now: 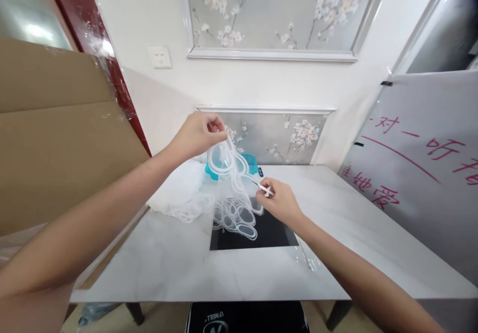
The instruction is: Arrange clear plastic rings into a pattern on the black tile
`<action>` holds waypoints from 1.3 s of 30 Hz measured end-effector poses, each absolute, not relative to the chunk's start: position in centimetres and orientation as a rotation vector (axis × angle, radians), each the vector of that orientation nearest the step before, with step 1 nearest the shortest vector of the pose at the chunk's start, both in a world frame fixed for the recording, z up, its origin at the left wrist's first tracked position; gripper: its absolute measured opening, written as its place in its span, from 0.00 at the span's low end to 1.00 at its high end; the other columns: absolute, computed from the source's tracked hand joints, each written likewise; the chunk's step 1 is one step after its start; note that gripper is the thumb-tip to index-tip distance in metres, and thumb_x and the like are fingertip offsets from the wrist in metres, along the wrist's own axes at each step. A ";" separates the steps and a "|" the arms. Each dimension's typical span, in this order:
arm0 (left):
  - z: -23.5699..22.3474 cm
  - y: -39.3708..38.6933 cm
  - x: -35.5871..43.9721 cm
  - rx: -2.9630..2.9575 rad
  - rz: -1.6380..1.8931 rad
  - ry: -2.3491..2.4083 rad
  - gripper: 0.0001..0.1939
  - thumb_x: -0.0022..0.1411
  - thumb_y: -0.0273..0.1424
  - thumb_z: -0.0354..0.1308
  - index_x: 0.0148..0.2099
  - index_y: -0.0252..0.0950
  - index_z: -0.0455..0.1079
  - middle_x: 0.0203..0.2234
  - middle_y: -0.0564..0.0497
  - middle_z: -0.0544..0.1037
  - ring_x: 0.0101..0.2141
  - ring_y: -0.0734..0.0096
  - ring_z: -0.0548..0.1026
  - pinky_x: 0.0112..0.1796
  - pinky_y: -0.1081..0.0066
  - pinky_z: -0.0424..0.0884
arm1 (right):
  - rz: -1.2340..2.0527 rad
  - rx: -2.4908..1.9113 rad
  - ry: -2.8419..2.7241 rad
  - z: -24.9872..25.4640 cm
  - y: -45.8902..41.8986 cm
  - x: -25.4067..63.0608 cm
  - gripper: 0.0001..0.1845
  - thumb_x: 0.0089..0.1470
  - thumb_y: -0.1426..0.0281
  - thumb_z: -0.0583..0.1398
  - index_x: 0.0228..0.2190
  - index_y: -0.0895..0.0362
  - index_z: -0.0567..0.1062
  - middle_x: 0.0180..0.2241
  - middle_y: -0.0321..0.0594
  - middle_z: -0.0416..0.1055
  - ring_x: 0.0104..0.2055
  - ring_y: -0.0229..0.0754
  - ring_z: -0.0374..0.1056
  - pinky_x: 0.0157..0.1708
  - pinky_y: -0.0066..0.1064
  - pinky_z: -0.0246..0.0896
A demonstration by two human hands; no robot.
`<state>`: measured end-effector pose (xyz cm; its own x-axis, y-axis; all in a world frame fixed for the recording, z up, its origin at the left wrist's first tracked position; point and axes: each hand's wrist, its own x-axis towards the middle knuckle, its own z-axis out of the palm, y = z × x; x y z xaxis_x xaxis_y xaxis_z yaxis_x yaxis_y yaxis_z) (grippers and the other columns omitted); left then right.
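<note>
Forearms (pixel 74 238) nearest — left hand (pixel 203 133) pinches looped netting (pixel 246 231) aloft; right hand (pixel 280 201) grips small tool (pixel 266 190); many loops joined — finished share unclear.

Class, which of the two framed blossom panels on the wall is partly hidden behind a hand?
The lower panel, nearest the tabletop: the left hand and the white looped trim it holds overlap its left side. Neither overlaps the upper panel.

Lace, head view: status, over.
Left hand pinching lace, raised. Right hand gripping small tool, tip by lace edge. Lower lace over black mat; teal container behind, no obvious obstruction.
</note>
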<state>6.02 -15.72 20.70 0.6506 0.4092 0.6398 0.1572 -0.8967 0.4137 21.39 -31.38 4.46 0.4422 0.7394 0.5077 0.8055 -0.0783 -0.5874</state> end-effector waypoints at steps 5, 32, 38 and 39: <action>21.4 -15.7 5.3 2.529 1.107 0.472 0.02 0.46 0.29 0.58 0.25 0.36 0.69 0.16 0.56 0.64 0.20 0.77 0.61 0.21 0.74 0.55 | -0.039 -1.800 -1.217 4.6 -31.9 24.3 0.06 0.43 0.66 0.58 0.22 0.55 0.68 0.19 0.31 0.64 0.22 0.36 0.59 0.25 0.26 0.51; 18.9 -14.4 5.8 2.874 1.079 0.313 0.07 0.51 0.34 0.58 0.29 0.35 0.72 0.23 0.54 0.70 0.26 0.73 0.67 0.30 0.72 0.60 | -0.108 -1.535 -0.940 12.4 -35.5 35.9 0.07 0.46 0.68 0.61 0.25 0.56 0.66 0.19 0.30 0.57 0.21 0.32 0.52 0.21 0.26 0.45; 1.2 -22.0 -0.4 3.292 0.513 -0.243 0.09 0.62 0.31 0.51 0.30 0.36 0.69 0.25 0.51 0.72 0.32 0.67 0.68 0.40 0.64 0.59 | 0.628 -1.883 -1.411 -1.0 -45.7 30.8 0.10 0.48 0.63 0.61 0.27 0.56 0.71 0.26 0.36 0.67 0.27 0.37 0.60 0.29 0.30 0.57; -1.4 -22.7 -0.9 3.252 0.449 -0.257 0.10 0.62 0.35 0.52 0.32 0.36 0.69 0.26 0.51 0.72 0.33 0.66 0.68 0.41 0.63 0.59 | 0.738 -1.914 -1.463 -2.7 -46.7 30.3 0.11 0.48 0.62 0.62 0.31 0.56 0.72 0.29 0.37 0.69 0.27 0.37 0.60 0.29 0.30 0.58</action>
